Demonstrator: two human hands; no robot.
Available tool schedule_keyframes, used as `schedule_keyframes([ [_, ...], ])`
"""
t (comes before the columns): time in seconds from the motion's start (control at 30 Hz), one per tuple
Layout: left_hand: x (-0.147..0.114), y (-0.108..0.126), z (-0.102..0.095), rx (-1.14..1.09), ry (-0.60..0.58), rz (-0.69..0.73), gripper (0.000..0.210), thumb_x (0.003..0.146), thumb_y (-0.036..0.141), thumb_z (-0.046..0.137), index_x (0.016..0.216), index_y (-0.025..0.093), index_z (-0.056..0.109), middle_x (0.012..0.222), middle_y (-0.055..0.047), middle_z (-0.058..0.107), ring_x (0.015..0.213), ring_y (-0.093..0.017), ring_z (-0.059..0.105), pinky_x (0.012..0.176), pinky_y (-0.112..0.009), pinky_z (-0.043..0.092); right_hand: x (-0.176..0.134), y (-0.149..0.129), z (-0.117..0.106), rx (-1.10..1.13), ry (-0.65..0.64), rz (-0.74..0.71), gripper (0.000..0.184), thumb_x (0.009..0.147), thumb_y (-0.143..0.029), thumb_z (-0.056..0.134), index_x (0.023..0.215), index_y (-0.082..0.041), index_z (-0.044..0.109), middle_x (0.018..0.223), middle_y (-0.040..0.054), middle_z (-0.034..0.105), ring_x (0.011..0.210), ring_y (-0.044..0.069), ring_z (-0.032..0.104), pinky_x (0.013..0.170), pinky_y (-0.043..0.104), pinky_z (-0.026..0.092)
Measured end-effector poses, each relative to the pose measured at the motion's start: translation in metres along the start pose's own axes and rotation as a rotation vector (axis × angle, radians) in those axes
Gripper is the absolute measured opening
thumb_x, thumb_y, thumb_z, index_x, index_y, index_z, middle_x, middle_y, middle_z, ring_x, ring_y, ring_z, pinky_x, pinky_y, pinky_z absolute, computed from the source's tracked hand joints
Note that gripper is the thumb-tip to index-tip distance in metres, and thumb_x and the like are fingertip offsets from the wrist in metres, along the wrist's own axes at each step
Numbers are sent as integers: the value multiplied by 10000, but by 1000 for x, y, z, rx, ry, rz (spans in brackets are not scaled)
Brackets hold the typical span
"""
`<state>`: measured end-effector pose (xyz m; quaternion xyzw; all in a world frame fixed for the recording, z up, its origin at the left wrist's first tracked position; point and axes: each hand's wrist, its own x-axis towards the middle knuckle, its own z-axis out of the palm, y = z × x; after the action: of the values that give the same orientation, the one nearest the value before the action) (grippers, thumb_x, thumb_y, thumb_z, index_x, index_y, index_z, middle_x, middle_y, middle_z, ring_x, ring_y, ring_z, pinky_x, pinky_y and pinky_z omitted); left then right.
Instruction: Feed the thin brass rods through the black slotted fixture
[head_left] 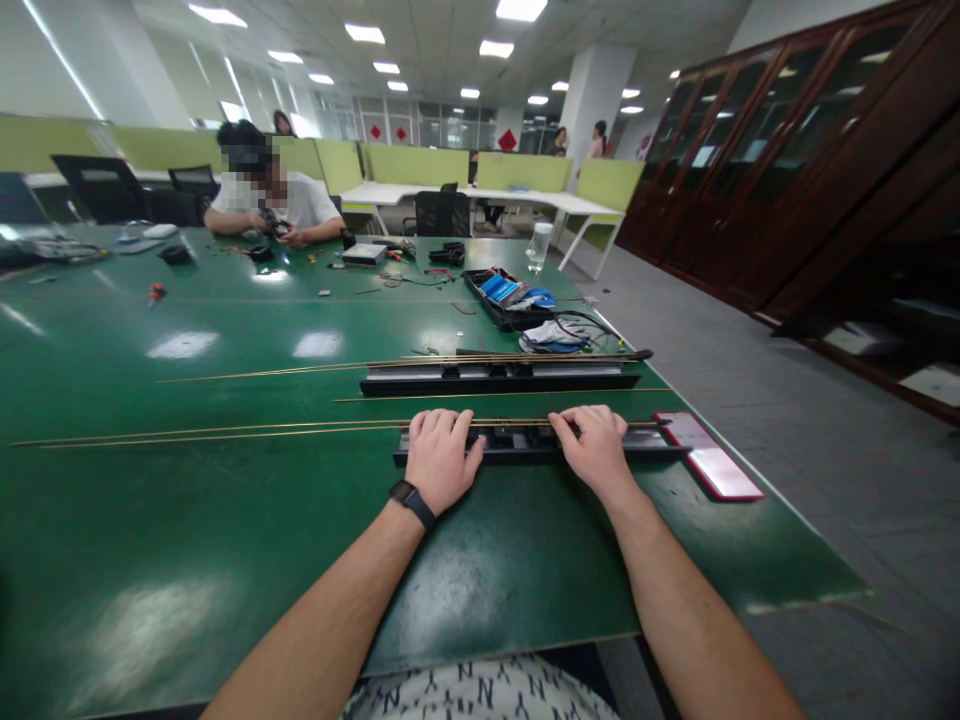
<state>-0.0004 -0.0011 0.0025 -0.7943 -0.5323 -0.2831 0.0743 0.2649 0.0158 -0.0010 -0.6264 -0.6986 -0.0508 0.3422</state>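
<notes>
A long black rail [517,455] lies crosswise on the green table in front of me, with thin brass-coloured rods [225,431] along its far side reaching far to the left. My left hand [441,455] is closed over the rail's left part, fingers on the far side over the rods, thumb on the near side. Toward the right part, my right hand [596,440] is closed with its thumb and bent fingers at the rail and rods. Its fingertips are partly hidden. Between the hands, dark blocks show inside the rail.
A second black rail [502,383] with rods lies beyond. At right is a red-edged pale panel [709,455] by the table edge. Farther back are a black tray [502,300], gloves [559,335] and a clear cup [538,247]. A person [274,200] sits across the table [225,540].
</notes>
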Motion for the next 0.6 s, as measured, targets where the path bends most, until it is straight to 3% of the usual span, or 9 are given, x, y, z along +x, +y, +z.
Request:
schedule_keyframes([
  [0.6, 0, 0, 1, 20, 5, -1, 345, 981, 415, 547, 1250, 212, 621, 1106, -105, 694, 1115, -292, 588, 1016, -481, 364, 0, -1, -2, -30, 19, -9, 352, 985, -478, 544, 788, -229, 694, 868, 47, 739, 963, 237, 565, 915, 406, 272],
])
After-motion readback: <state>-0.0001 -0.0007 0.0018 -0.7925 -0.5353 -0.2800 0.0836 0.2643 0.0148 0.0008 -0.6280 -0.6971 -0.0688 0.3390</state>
